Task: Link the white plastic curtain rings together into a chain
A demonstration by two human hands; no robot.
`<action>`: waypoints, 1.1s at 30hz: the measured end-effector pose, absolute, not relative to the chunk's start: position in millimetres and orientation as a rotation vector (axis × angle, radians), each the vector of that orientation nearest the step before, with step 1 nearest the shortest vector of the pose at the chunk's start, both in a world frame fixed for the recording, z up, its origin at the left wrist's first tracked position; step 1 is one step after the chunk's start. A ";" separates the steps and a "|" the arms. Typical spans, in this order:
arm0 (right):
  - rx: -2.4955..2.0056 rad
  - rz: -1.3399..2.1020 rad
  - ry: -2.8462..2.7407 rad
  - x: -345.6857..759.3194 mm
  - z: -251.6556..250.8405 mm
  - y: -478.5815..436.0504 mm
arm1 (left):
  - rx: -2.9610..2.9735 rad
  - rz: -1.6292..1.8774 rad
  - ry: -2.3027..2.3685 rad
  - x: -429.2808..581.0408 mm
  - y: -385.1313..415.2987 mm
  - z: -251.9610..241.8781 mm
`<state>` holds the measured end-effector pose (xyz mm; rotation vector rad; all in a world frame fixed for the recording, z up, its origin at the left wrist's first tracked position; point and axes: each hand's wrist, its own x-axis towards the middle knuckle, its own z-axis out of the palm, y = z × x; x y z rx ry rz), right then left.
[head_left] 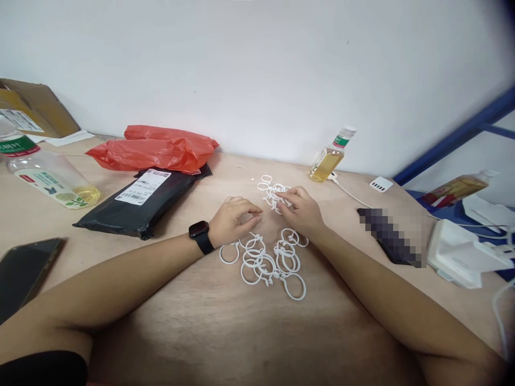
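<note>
Two groups of white plastic rings with small clips on them lie on the wooden table. The nearer group [277,274] spreads between my forearms, while the smaller far group [271,199] sits just beyond my fingertips. My right hand [302,213] reaches over the far group, its fingers apart and the tips at the rings; whether it touches one is hard to see. Beside it, my left hand [232,221] hovers above the near rings with thumb and forefinger curved and a gap between them, nothing visible inside. A black watch [201,236] is on my left wrist.
Left are a black parcel [140,201], a red plastic bag [161,150], a drink bottle [52,171], a phone [30,271] and a cardboard box [44,110]. Another bottle [330,158], a white USB charger [380,184], a dark pixelated object [392,233] and white adapters [458,254] stand right.
</note>
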<state>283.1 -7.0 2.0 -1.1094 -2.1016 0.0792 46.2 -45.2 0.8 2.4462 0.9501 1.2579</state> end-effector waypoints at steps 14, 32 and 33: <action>-0.411 0.664 -2.599 267.5 9.9 -27.9 | 2.400 1.254 1.041 44.7 -45.4 1.1; -0.716 0.479 -2.062 257.6 8.7 -39.9 | 2.502 1.279 0.766 44.9 -42.0 2.2; -0.756 0.498 -2.049 257.6 8.6 -40.0 | 2.506 1.285 0.757 44.7 -42.1 2.9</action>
